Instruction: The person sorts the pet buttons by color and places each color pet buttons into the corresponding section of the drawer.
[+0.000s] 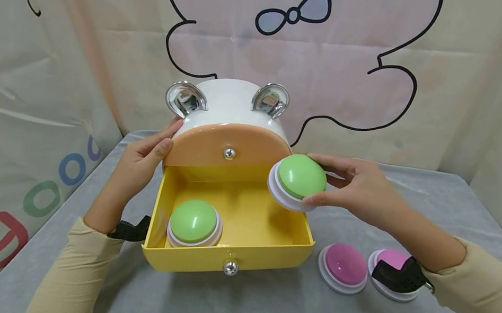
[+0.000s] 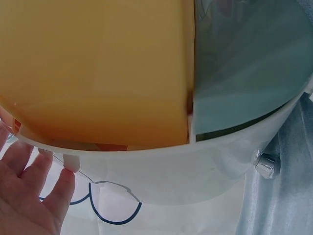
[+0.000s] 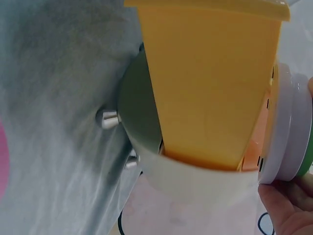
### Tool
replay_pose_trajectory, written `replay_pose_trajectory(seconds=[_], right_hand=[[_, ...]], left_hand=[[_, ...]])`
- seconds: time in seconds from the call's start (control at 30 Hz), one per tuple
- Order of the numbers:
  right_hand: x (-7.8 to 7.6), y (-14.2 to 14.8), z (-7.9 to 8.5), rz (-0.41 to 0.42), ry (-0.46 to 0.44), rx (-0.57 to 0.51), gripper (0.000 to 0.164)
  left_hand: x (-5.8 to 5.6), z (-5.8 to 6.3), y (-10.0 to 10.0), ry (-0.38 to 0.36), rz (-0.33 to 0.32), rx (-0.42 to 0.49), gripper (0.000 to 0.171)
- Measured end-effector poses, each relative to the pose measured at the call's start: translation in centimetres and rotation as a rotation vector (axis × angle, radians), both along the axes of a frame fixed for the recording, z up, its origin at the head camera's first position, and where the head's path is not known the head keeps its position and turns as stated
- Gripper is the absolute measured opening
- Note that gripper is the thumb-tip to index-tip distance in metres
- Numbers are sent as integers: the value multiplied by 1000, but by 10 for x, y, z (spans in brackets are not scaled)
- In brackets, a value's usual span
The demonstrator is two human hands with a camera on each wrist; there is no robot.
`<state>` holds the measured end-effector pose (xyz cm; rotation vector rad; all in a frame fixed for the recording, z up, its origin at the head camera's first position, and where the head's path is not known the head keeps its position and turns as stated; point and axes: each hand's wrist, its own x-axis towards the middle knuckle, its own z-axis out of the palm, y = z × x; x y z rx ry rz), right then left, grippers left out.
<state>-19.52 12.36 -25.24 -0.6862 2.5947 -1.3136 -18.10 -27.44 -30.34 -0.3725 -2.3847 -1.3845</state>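
My right hand (image 1: 364,191) pinches a round push button (image 1: 302,177) with a green dome and white base, holding it tilted above the right rear of an open yellow drawer (image 1: 251,255). In the right wrist view, the button's white base (image 3: 288,127) appears edge-on beside the drawer. Another green push button (image 1: 193,222) lies in the drawer's front left corner. The drawer sticks out from a rounded white box (image 1: 230,100) with an orange upper front and silver ears. Against the box's left side rests my left hand (image 1: 138,167), its fingers fairly straight.
Two pink push buttons with white bases are on the grey cloth right of the drawer: one pink button (image 1: 343,266) in full view, the other pink button (image 1: 393,259) partly behind the right wrist's black strap (image 1: 400,275). A printed curtain (image 1: 338,83) hangs behind the table.
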Motion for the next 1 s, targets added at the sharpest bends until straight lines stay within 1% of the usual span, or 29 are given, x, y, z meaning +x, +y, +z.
replay_pose_trajectory(seconds=[0.23, 0.53, 0.63, 0.87, 1.0], right_hand=[[0, -15, -3, 64, 11, -32, 71], [3, -30, -7, 126, -8, -68, 68], [3, -34, -8, 130, -7, -57, 68], [2, -41, -10, 138, 15, 21, 70], [2, -45, -11, 152, 22, 31, 69]], left_hand=[[0, 0, -1, -5, 9, 5, 41], [-1, -1, 1, 9, -8, 5, 41], [-1, 0, 1, 7, -6, 3, 41], [-1, 0, 1, -1, 1, -2, 41], [-1, 0, 0, -2, -5, 11, 41]])
